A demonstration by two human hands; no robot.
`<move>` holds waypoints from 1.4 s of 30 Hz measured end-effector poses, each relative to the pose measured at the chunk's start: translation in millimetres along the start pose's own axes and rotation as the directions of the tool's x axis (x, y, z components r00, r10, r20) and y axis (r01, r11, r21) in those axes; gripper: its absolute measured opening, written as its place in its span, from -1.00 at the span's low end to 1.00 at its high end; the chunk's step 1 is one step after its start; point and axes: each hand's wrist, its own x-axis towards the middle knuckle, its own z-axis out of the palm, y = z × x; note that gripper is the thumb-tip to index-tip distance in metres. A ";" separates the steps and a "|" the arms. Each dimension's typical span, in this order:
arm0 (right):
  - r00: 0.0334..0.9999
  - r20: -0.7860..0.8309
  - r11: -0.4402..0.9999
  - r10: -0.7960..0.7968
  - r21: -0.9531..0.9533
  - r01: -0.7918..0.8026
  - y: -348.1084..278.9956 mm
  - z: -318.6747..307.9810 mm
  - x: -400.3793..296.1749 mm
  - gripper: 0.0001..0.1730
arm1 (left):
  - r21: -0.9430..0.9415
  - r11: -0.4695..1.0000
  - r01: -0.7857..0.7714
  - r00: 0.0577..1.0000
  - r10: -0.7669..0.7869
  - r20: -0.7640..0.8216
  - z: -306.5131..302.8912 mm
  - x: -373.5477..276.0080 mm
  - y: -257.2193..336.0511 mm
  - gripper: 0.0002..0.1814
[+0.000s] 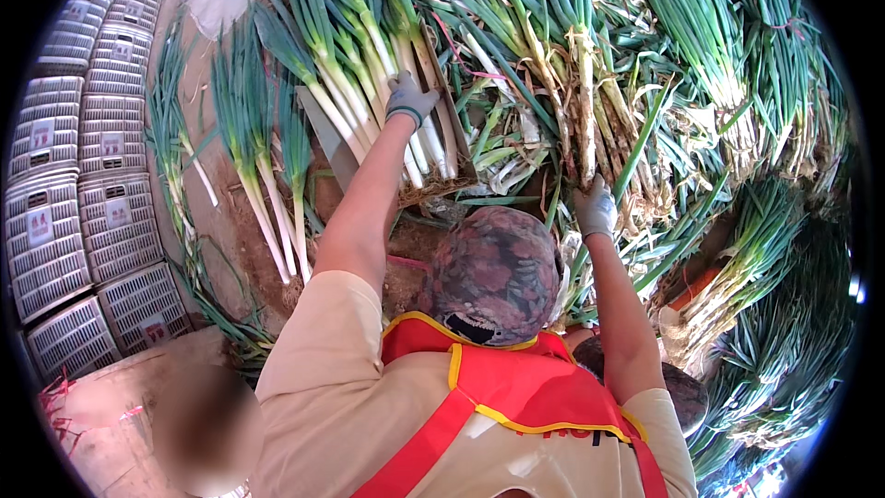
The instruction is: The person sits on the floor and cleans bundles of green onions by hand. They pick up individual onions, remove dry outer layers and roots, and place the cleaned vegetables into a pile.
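Observation:
My left hand point(411, 98), in a grey work glove, rests on the white stalks of cleaned green onions point(359, 100) lying in a metal tray point(321, 131). Its thumb stands apart from the fingers; whether it grips a stalk is unclear. My right hand point(595, 209), also gloved, is at the root end of an untrimmed green onion point(586, 111) with brown, dry outer skin, and its fingers close around the base. More untrimmed onions lie right beside it. A pink tie point(477, 72) crosses the leaves between the two hands.
Cleaned onions point(259, 200) lie on the ground at left. Stacked plastic crates point(114, 145) line the left edge. Peeled leaf waste point(511, 159) lies between the hands. Tied onion bundles point(712, 69) fill the right side. Another person's blurred head point(207, 429) is at lower left.

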 end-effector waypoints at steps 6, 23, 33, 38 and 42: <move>0.996 -0.001 0.967 0.087 0.239 -0.085 2.4 -4.7 4.3 -0.45 | -0.019 1.000 0.022 0.998 -0.021 0.058 8.6 21.7 -0.9 -0.17; 0.870 0.454 0.044 -0.191 0.890 -0.454 -34.6 -122.9 -60.6 -0.76 | 0.055 0.962 -0.266 0.964 0.266 0.016 -23.8 2.0 49.8 -0.37; 0.970 -0.216 0.701 -0.112 0.675 0.231 -72.3 -177.5 -179.8 -0.40 | -0.887 0.026 0.462 0.642 0.681 0.354 -49.8 -77.5 253.4 -0.53; 0.970 -0.230 0.676 -0.080 0.703 0.222 -49.6 -154.8 -169.2 -0.33 | -0.912 -0.031 0.410 0.658 0.703 0.271 -75.0 -135.6 303.8 -0.60; 0.977 -0.155 0.236 -0.145 0.954 0.186 -61.9 -206.1 -123.5 -0.29 | -0.807 -0.068 0.587 0.455 0.852 0.260 -74.6 -176.7 310.2 -0.46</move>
